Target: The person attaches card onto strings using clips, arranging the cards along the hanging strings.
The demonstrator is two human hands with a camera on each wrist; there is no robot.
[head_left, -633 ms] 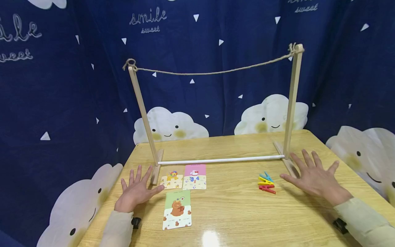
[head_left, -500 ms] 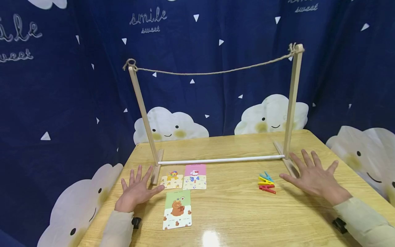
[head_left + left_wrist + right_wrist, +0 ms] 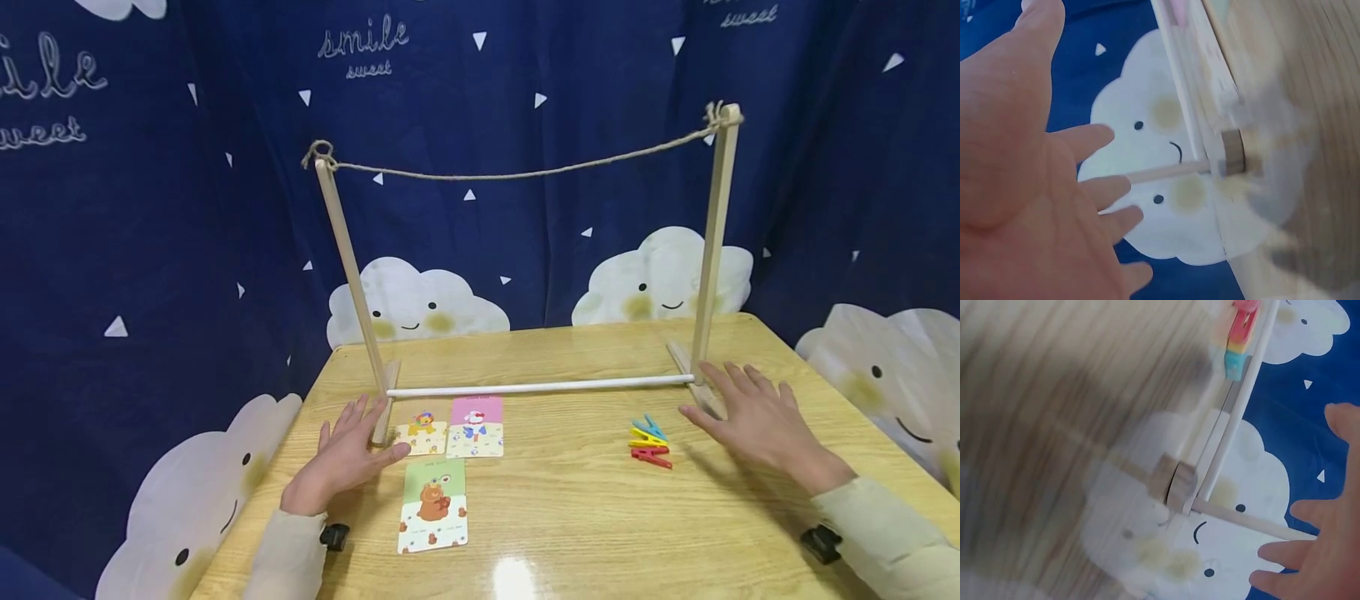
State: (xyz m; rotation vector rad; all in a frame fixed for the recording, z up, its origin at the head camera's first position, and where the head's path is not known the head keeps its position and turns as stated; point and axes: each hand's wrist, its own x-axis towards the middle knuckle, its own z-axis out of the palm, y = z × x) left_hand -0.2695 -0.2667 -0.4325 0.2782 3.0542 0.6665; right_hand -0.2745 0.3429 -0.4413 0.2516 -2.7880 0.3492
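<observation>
Wood-grain desk (image 3: 570, 508) is backed by a dark blue curtain (image 3: 150, 208) printed with smiling clouds. A wooden frame (image 3: 716, 233) strung with twine (image 3: 517, 175) is stood on it. The left hand (image 3: 341, 458) is held flat by the frame's left foot, beside three picture cards (image 3: 435, 504); the right hand (image 3: 753, 421) by the right foot, near coloured clothespins (image 3: 648, 442). Fingers of both are spread and nothing is gripped. Only in the wrist views are the palms and dowel ends shown, blurred.
</observation>
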